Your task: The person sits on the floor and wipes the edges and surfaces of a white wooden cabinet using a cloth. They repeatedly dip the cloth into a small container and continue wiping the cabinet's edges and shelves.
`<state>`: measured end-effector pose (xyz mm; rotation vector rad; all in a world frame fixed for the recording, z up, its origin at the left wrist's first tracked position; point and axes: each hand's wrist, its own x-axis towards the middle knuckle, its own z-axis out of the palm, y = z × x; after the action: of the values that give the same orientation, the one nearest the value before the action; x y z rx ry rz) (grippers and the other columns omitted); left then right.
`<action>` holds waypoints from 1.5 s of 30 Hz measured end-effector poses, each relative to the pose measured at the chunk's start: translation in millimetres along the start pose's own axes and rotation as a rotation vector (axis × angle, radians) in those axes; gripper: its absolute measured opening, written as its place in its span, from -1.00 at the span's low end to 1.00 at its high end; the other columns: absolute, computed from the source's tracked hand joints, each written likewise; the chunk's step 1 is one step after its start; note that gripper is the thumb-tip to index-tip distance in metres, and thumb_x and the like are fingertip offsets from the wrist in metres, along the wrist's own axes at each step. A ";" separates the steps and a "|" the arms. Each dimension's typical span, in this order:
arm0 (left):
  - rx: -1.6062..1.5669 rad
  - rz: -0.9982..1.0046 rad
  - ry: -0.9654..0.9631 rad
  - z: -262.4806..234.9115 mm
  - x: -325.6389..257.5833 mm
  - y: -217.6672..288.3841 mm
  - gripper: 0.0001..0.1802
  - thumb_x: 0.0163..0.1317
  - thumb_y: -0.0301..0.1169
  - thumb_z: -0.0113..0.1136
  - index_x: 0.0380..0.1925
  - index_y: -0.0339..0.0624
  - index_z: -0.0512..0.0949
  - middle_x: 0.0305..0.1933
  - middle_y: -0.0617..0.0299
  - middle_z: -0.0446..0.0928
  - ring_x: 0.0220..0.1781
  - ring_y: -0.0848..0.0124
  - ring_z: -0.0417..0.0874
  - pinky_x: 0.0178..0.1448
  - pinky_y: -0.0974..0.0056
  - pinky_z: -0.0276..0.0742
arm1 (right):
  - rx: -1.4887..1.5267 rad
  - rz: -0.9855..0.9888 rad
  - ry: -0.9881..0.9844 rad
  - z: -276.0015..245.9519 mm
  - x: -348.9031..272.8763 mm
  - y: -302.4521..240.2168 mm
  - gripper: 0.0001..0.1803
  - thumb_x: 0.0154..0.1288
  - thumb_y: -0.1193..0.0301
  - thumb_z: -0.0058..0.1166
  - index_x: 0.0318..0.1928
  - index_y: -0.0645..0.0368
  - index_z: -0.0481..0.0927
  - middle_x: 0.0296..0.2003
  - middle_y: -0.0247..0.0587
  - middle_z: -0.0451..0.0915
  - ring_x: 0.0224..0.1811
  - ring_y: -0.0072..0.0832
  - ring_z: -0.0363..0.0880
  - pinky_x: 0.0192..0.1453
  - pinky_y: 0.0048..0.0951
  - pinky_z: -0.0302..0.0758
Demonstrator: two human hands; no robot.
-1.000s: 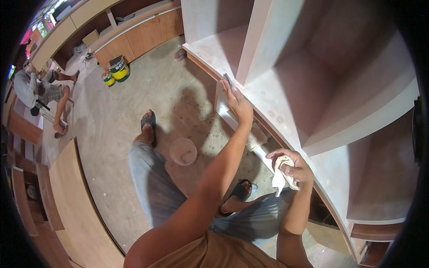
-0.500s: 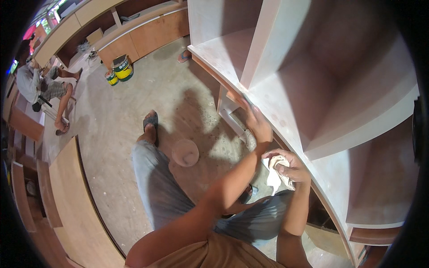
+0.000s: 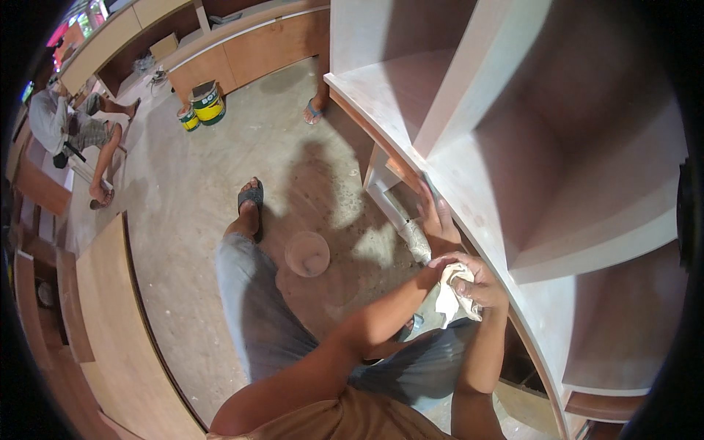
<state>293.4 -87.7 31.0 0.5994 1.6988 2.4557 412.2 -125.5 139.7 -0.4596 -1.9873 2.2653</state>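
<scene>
My left hand [image 3: 440,224] presses on the front edge of a pale wooden shelf unit [image 3: 469,183], its fingers around a thin flat blade [image 3: 429,189] that lies against the edge. Right below it, my right hand [image 3: 480,282] grips a crumpled white cloth [image 3: 449,299] close to the same edge. The two hands nearly touch. White filler streaks mark the shelf edge and the leg [image 3: 411,231] under it.
A small round bowl [image 3: 307,254] sits on the concrete floor by my sandalled foot [image 3: 250,196]. Two paint cans [image 3: 208,103] stand by a far cabinet. A seated person [image 3: 70,125] is at the far left, another person's foot [image 3: 315,110] near the shelf. A wooden panel [image 3: 110,315] lies at the left.
My left hand has slid along the shelf edge toward me, ending beside my right hand. The right hand with the cloth has stayed about where it was.
</scene>
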 end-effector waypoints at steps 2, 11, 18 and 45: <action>0.093 0.012 -0.021 -1.0 3.2 -9.4 -0.42 0.57 -0.31 -0.26 0.50 -0.32 0.07 0.57 -0.26 0.02 0.59 -0.13 0.07 0.56 -0.02 0.08 | -0.023 -0.007 0.032 -1.0 0.4 1.8 -0.30 0.21 0.14 0.37 0.23 0.31 0.50 -0.13 -0.33 0.63 -0.17 -0.62 0.53 -0.06 -0.56 0.47; -0.019 -0.020 0.117 -35.0 339.1 -73.2 -0.38 0.52 -0.13 -0.16 0.33 -0.44 0.33 0.26 -0.30 0.48 0.28 -0.06 0.54 0.31 0.10 0.41 | -0.094 -0.012 0.094 -6.2 7.5 13.4 -0.32 0.25 0.08 0.32 0.20 0.32 0.52 -0.25 -0.41 0.56 -0.31 -0.69 0.41 -0.21 -0.61 0.33; 0.232 -0.196 0.237 -176.2 425.5 -121.6 -0.51 0.48 0.00 -0.05 -0.18 -0.25 0.58 -0.43 0.18 0.55 -0.39 0.29 0.56 -0.25 0.17 0.45 | 0.086 0.099 0.209 -4.1 72.9 47.7 -0.40 0.33 0.16 0.27 0.26 0.20 0.48 -0.05 -0.41 0.56 -0.03 -0.63 0.47 0.11 -0.56 0.38; 0.720 0.292 -1.193 -344.5 204.5 164.0 -0.57 0.50 -0.19 -0.14 0.21 -0.11 0.52 -0.10 -0.10 0.64 -0.03 -0.07 0.64 0.08 -0.08 0.53 | -2.550 -0.213 -0.041 -7.7 172.1 -8.7 -0.39 0.51 0.23 -0.28 0.40 0.41 0.26 0.50 0.07 0.10 0.60 -0.17 -0.06 0.63 -0.15 0.00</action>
<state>1.4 -391.1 131.1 1.9345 1.8065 0.9231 249.8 -71.2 119.4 -0.0808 -3.0108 -1.3580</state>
